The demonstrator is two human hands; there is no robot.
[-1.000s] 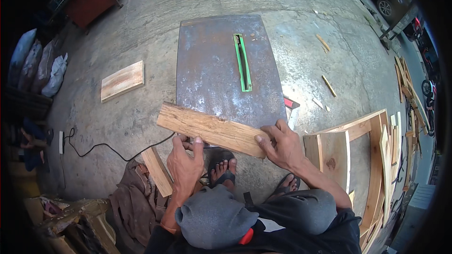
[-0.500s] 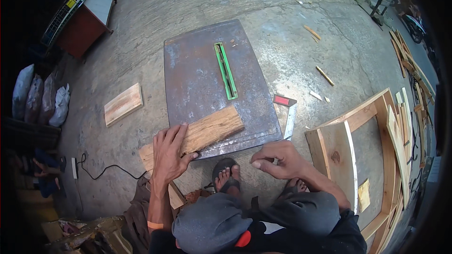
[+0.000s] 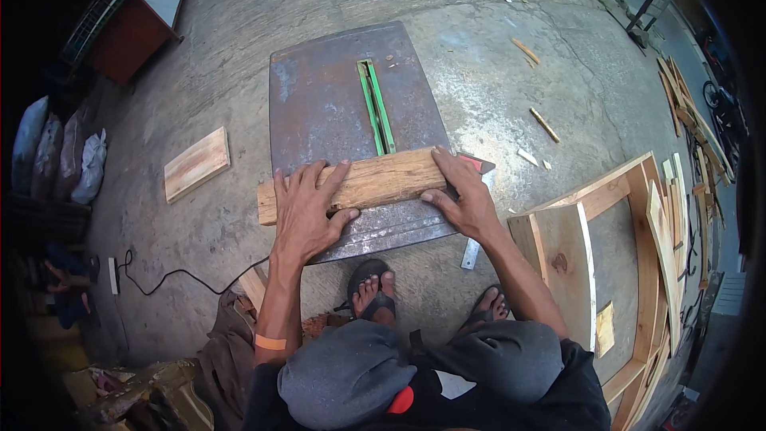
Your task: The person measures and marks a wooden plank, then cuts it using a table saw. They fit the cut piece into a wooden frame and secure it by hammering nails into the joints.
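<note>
A rough wooden board [image 3: 387,178] lies crosswise on the near part of a worn metal saw table [image 3: 319,104]. My left hand [image 3: 307,206] grips the board toward its left end, fingers over the top and thumb on the near edge. At the right end, my right hand [image 3: 463,194] holds it with the thumb on the near side and the fingers around the far corner. Just beyond the board, a green-edged slot [image 3: 375,108] runs away from me along the table; its near end meets the board. A try square [image 3: 471,253] lies on the floor, partly hidden by my right hand.
A short plank [image 3: 197,165] rests on the concrete to the left. At right stands a wooden frame [image 3: 586,271], with a pile of timber strips [image 3: 698,124] beyond it. A black cord [image 3: 171,273] crosses the floor at left. Wood scraps [image 3: 545,125] lie right of the table.
My right hand has moved forward and taken hold of the board's right end. The board has swung from a slant to nearly straight across the table, close against the slot's near end.
</note>
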